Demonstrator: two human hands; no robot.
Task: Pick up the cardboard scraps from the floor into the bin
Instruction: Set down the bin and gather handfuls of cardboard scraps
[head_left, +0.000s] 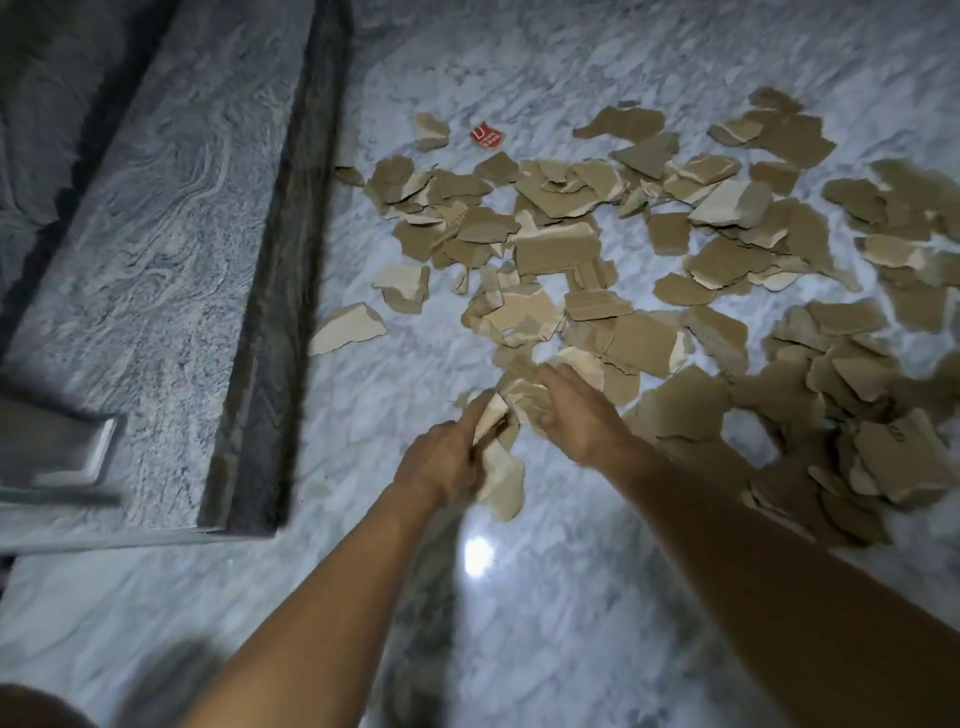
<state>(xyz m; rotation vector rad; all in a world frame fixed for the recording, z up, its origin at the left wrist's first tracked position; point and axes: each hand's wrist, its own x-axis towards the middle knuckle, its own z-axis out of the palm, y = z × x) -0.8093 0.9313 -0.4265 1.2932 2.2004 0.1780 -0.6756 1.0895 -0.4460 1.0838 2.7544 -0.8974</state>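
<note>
Several torn brown cardboard scraps (639, 249) lie scattered over the white marble floor (545, 597), densest at centre and right. My left hand (441, 457) grips a small bundle of pale scraps (501, 478) that hangs below its fingers. My right hand (576, 410) reaches onto the near edge of the pile, its fingers curled around scraps (524, 395) there. No bin is in view.
A raised grey granite step (156, 234) with a dark edge strip (280, 291) runs along the left. One small red scrap (487, 136) lies at the far side of the pile. A single pale scrap (348, 327) lies apart near the step.
</note>
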